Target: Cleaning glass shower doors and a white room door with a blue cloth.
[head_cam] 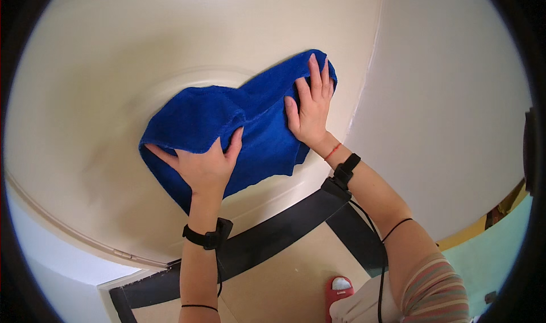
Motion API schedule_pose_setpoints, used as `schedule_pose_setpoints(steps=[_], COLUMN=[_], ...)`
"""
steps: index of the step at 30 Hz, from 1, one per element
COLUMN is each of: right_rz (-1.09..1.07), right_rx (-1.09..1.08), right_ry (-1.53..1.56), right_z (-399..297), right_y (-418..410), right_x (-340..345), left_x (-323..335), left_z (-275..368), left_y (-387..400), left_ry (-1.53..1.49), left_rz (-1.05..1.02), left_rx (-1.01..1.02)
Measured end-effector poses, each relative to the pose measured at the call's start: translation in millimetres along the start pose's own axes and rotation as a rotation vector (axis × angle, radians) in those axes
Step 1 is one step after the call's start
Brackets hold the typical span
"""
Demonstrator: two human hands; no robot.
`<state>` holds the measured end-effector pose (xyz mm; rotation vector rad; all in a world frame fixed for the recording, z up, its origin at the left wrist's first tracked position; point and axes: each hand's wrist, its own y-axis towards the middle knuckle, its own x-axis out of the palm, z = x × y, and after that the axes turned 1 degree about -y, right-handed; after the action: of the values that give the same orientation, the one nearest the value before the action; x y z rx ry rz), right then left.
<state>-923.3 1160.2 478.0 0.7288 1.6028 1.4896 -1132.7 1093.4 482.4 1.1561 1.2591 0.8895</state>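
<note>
A blue cloth [256, 139], apparently a towel, is spread in loose folds against a cream door [273, 20]. My left hand [207, 167] holds its left part. A flap of the cloth covers most of those fingers, while the thumb and one outer finger show. At the upper right of the cloth, my right hand [311, 105] lies with fingers spread, pressing it against the door. Some right fingertips are tucked under a folded edge. Part of a raised round-edged moulding [204, 70] on the door shows around the cloth.
A pale wall [435, 88] stands close on the right. Below run a black floor border [273, 246] and beige tile [273, 284], with my foot in a red slipper [340, 295]. A door hinge [123, 254] is at lower left. Black straps with cables circle both wrists.
</note>
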Motion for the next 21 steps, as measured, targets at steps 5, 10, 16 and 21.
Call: schedule_pose_setpoints(steps=[5, 10, 16, 21], right_rz=[0.065, 0.112, 0.068, -0.381], right_rx=[0.072, 0.024, 0.121, 0.304], right_ry=[-0.047, -0.071, -0.039, -0.01], right_z=[21, 49, 83, 66], right_y=[3, -1, -74, -163], right_x=[7, 8, 11, -5], left_x=[24, 48, 80, 111], left_z=[18, 43, 79, 83], left_y=[-13, -27, -81, -177], left_ry=[-0.024, -0.095, -0.186, -0.22], left_rz=[0.033, 0.024, -0.161, -0.576], left_rx=[0.03, 0.074, 0.163, 0.411])
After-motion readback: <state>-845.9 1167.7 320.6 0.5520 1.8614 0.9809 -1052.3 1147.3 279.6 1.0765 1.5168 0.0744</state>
